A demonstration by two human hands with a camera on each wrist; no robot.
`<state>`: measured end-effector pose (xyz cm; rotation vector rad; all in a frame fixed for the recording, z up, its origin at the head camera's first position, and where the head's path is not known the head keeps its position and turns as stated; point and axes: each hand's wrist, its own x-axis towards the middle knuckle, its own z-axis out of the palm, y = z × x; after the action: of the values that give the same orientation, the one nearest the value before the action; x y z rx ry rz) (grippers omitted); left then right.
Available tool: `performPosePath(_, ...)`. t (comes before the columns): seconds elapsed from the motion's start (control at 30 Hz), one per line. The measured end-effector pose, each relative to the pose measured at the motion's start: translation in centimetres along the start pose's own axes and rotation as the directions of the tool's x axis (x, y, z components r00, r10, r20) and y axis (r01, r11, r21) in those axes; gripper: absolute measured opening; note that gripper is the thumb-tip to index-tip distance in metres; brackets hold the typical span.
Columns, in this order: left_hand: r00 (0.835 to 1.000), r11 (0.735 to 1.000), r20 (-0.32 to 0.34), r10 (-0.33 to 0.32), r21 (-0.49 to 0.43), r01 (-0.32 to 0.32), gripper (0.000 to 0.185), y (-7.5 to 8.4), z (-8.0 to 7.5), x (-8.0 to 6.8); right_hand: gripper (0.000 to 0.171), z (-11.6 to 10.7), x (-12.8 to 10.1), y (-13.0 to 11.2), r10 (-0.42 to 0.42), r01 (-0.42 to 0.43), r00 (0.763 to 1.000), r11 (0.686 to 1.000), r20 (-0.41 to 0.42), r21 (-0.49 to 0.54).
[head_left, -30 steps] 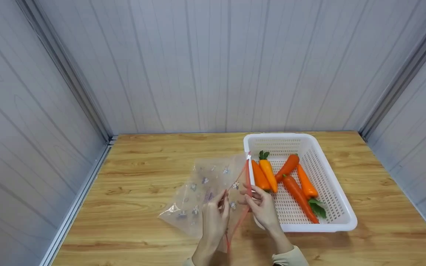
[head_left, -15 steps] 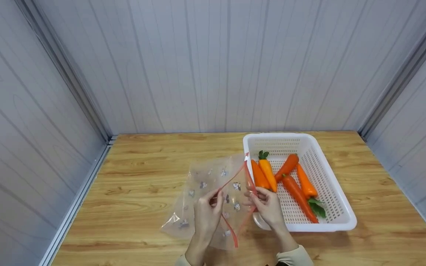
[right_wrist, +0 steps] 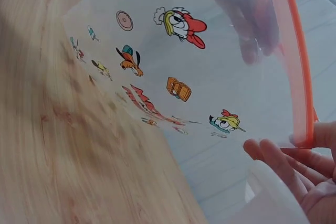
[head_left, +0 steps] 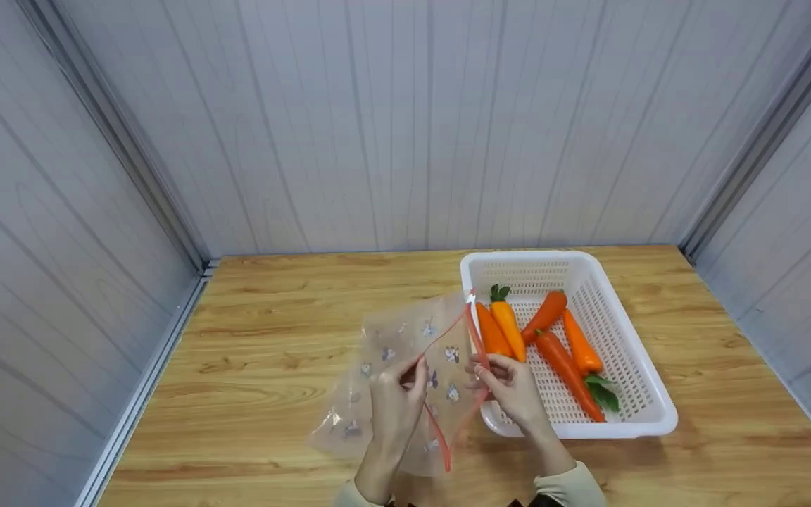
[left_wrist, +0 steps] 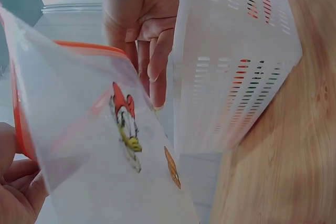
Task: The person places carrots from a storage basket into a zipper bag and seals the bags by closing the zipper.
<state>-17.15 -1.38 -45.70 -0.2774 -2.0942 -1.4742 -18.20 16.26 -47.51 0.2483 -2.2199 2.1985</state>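
Note:
A clear zipper bag with printed cartoon figures and an orange-red zip edge is held over the table, its mouth spread apart. My left hand pinches one side of the mouth between thumb and fingers. On the opposite side, my right hand grips the other zip edge, close to the basket's near left wall. In the left wrist view the printed bag hangs between the two hands. The right wrist view shows the orange zip strip running down to the right thumb and fingers.
A white perforated basket stands at the right of the wooden table. Inside lie several orange carrots and carrot-like or pepper-like vegetables, some with green leaves. Pale panel walls enclose the back and sides.
Both hands have drawn apart, the left shifting left and the right shifting right, so the bag's mouth is wider than a second ago. Over the last half second they have hardly moved.

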Motion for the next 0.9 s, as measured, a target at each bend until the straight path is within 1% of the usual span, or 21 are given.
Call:
performPosePath(0.13, 0.999, 1.000, -0.010, 0.030, 0.003, -0.030, 0.011, -0.1, 0.2, 0.1, 0.033, 0.1, 0.1, -0.2, 0.003, -0.003, 1.000, 1.000, -0.011, 0.006)
performPosePath(0.33, 1.000, 1.000, -0.008, 0.007, -0.005, -0.007, 0.012, -0.1, 0.5, 0.1, 0.037, -0.3, -0.1, -0.5, 0.025, -0.025, 1.000, 0.998, 0.002, -0.063)
performPosePath(0.57, 1.000, 0.999, 0.013, -0.016, -0.046, 0.017, 0.013, -0.1, 0.6, 0.2, 0.040, -1.9, -0.1, -1.4, 0.024, -0.021, 1.000, 0.987, 0.016, -0.159)
performPosePath(0.7, 0.999, 0.998, 0.020, -0.031, -0.050, 0.032, 0.012, -0.2, 0.7, 0.2, 0.037, -3.0, 0.0, -2.3, -0.011, 0.021, 0.999, 0.978, 0.046, -0.206)
performPosePath(0.87, 0.999, 0.999, 0.019, -0.034, -0.040, 0.034, 0.013, -0.3, 0.7, 0.2, 0.033, -4.1, 0.4, -3.6, -0.069, 0.088, 0.995, 0.951, 0.074, -0.298)
performPosePath(0.9, 0.999, 0.999, 0.023, -0.031, -0.041, 0.032, 0.013, -0.2, 0.7, 0.2, 0.032, -4.3, 0.5, -3.8, -0.083, 0.104, 0.993, 0.947, 0.082, -0.303)
